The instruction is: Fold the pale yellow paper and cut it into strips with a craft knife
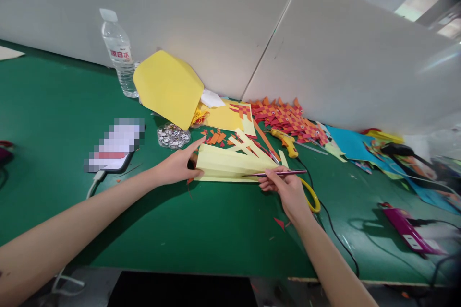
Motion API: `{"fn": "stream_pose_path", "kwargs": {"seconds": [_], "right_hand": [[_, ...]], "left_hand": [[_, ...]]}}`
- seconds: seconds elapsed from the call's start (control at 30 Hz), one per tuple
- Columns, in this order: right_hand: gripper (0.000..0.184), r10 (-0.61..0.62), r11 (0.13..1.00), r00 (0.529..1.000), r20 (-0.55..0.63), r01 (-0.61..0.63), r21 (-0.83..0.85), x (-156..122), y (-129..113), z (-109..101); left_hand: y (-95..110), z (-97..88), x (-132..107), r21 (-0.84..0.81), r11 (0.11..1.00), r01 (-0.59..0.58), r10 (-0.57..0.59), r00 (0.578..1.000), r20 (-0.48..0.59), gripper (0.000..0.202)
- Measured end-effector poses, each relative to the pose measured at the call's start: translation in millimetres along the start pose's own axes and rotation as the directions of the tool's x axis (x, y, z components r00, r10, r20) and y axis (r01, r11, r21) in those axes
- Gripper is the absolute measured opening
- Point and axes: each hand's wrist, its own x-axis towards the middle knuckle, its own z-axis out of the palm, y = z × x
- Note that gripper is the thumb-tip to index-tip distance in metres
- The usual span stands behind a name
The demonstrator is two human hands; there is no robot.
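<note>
A pale yellow paper sheet [226, 163], cut into long strips at its far end, lies on the green table [173, 230]. My left hand [178, 165] pinches the sheet's left edge, thumb and fingers closed on it. My right hand [284, 187] is closed around a thin pink pencil [277, 172], held level with its tip resting on the paper. Yellow-handled scissors [311, 194] lie just right of that hand.
A water bottle [120, 55], a bent yellow card [169, 88], a cup of googly eyes [173, 135] and a phone [115, 146] sit left and behind. Woven orange-red paper fish [288, 117], a yellow glue gun [286, 141], blue paper [351, 146] and a purple device [408, 230] lie right.
</note>
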Motion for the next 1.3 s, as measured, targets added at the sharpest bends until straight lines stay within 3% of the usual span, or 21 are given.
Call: {"fn": "stream_pose_path", "kwargs": {"seconds": [0.57, 0.97, 1.03, 1.13, 1.2, 1.3], "right_hand": [[0.031, 0.037, 0.998, 0.993, -0.116, -0.041, -0.039, 10, 0, -46], [0.031, -0.058, 0.998, 0.965, -0.254, 0.047, -0.051, 10, -5, -68], [0.026, -0.168, 0.985, 0.916, -0.363, 0.173, -0.019, 6, -10, -66], [0.023, -0.327, 0.914, 0.806, -0.494, 0.403, 0.053, -9, -21, -49], [0.020, -0.336, 0.913, 0.856, -0.394, 0.398, 0.086, -21, -27, -28], [0.021, -0.230, 0.971, 0.968, -0.101, 0.235, 0.039, -34, -29, 12]], "left_hand": [[4, -1.2, 0, -0.012, 1.000, 0.022, -0.022, 1.000, 0.002, 0.089], [4, -0.1, 1, -0.013, 0.999, 0.050, -0.050, 0.999, -0.004, 0.092], [4, -0.3, 0, -0.017, 0.999, 0.048, -0.048, 0.999, -0.002, 0.092], [3, -0.4, 0, -0.021, 0.999, 0.044, -0.044, 0.999, -0.001, 0.091], [3, -0.3, 0, -0.027, 0.999, 0.043, -0.043, 0.999, -0.003, 0.091], [1, 0.0, 0, -0.023, 0.999, 0.033, -0.033, 0.999, -0.011, 0.090]]}}
